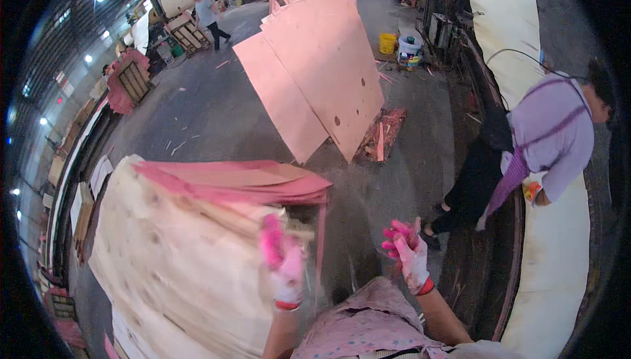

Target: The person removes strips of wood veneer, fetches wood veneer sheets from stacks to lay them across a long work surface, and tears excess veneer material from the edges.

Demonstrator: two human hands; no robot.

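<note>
A pale wood veneer sheet (pixel 177 267) lies on top of a stack at the lower left. My left hand (pixel 282 260), in a pink and white glove, grips the sheet's right edge; the hand is blurred. Behind that sheet lies a pile of pink-coated veneer sheets (pixel 243 181). My right hand (pixel 409 248), also gloved, is raised to the right of the stack with its fingers curled, and a thin pinkish sliver seems to stick up from it.
Large pink sheets (pixel 315 70) lean upright in the middle of the concrete floor. A person in a purple top (pixel 545 142) bends over a long pale sheet (pixel 552 254) on the right. A yellow bucket (pixel 388 43) and another person (pixel 209 17) are farther back.
</note>
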